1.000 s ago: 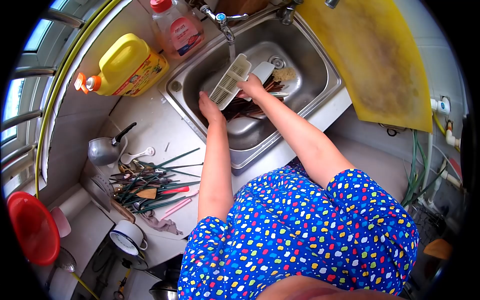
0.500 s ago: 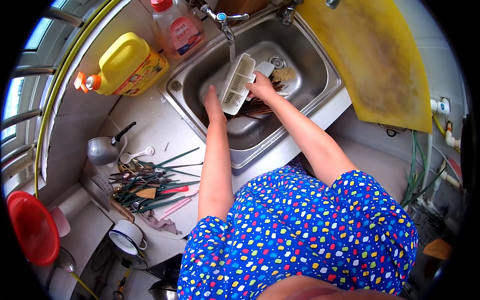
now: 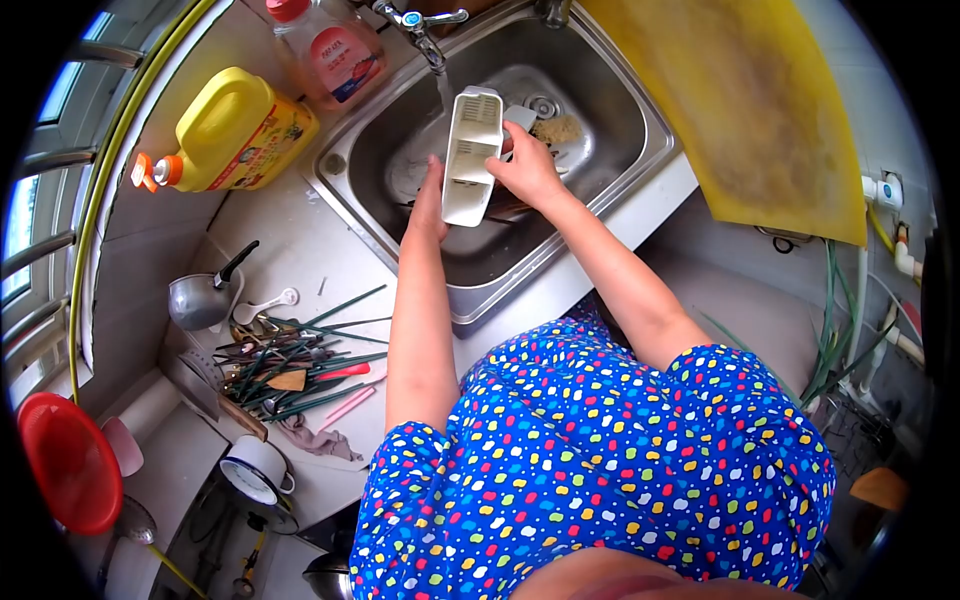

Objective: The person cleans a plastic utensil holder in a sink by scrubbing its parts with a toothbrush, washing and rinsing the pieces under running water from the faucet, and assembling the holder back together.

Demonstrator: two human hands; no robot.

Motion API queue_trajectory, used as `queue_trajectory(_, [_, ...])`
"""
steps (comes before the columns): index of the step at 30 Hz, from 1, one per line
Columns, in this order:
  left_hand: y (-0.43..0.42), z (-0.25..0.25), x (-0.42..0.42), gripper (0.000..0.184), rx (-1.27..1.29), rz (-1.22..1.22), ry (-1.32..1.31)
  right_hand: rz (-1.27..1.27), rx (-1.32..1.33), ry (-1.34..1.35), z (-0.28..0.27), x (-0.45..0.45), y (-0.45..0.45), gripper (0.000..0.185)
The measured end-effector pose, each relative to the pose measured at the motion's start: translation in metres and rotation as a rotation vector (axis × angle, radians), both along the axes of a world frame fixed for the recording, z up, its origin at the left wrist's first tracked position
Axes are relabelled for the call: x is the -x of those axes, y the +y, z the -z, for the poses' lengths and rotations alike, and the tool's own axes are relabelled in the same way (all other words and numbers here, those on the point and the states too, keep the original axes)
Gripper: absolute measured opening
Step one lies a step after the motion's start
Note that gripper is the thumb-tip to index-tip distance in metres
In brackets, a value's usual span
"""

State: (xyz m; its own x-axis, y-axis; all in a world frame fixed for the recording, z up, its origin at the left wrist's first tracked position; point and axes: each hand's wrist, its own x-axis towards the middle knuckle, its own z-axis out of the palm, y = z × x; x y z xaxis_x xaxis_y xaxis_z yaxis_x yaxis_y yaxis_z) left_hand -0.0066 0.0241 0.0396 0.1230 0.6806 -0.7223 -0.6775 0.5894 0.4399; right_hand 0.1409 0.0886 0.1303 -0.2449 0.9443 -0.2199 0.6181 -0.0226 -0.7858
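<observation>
A white slotted plastic holder (image 3: 470, 160) with compartments is tilted over the steel sink (image 3: 400, 145), its open side facing the camera. My right hand (image 3: 526, 170) grips its right edge, thumb on the rim. Along its lower left side lies my left hand (image 3: 428, 205), fingers stretched out and partly hidden by the holder. Water runs from the tap (image 3: 425, 40) close to the holder's top end. Behind my right hand, a beige sponge (image 3: 557, 130) and a white piece lie in the sink, with chopsticks partly hidden under the holder.
Chopsticks and utensils (image 3: 290, 370) are heaped on the left counter beside a small grey pot (image 3: 200, 300). A yellow jug (image 3: 245, 135) and a pink bottle (image 3: 330, 55) stand behind. A yellow board (image 3: 740, 110) is at right; a red bowl (image 3: 70, 460) is at lower left.
The holder has turned so its compartments face the camera and has risen towards it. Both hands moved with it. The whole view has shifted slightly.
</observation>
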Motion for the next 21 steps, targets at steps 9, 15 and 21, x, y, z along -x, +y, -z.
queue_trajectory(9, [0.006, -0.034, -0.006, 0.055, -0.168, 0.061, -0.181, -0.127, -0.038, -0.106, -0.022, 0.002, -0.009, 0.050])
queue_trajectory(15, [0.005, -0.027, -0.009, 0.035, -0.231, 0.023, -0.241, -0.184, -0.041, -0.060, -0.033, 0.010, -0.008, 0.043])
queue_trajectory(21, [0.004, -0.045, -0.008, 0.040, -0.244, -0.053, -0.350, -0.180, -0.135, -0.139, -0.045, 0.011, -0.012, 0.055])
